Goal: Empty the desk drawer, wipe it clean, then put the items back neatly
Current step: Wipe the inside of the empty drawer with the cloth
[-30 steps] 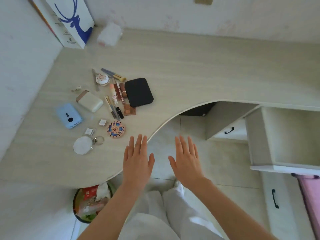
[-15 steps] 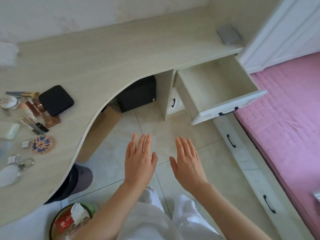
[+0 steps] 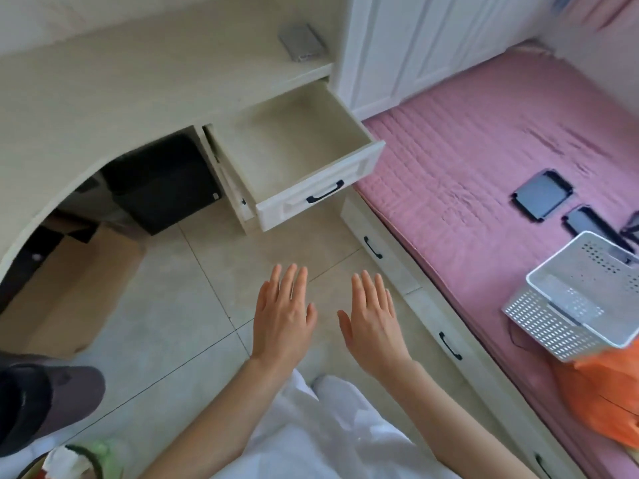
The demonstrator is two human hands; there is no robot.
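No brand, label or writing can be read on anything here; the frame is slightly blurred.

The drawer (image 3: 294,157) stands pulled out from under the tabletop (image 3: 138,95), at the right end of the desk, just beside the pink bed (image 3: 484,150). Nothing shows inside it (bare pale floor and walls only). Its long axis runs from the desk opening at upper left down to its white front panel at lower right, so the front faces the bed's corner and the tiled floor (image 3: 173,323). A dark curved handle (image 3: 325,191) sits on that panel, running along the panel's length.

Both hands hang in the air over the floor, below the drawer and apart from it, palms down. The left hand (image 3: 281,316) is spread flat with fingers straight and close together, holding nothing. The right hand (image 3: 373,319) is likewise flat and holds nothing, its thumb out toward the left hand. The two do not touch.

On the tabletop near the wardrobe lies a small grey case (image 3: 301,43). Under the desk sits a black box (image 3: 166,181) with a cardboard box (image 3: 69,288) in front of it. On the bed lie two dark devices (image 3: 541,195), a white perforated basket (image 3: 587,292) tipped on its side, and an orange bag (image 3: 601,399) touching the basket's lower edge. Three more dark handles run along the bed's base.
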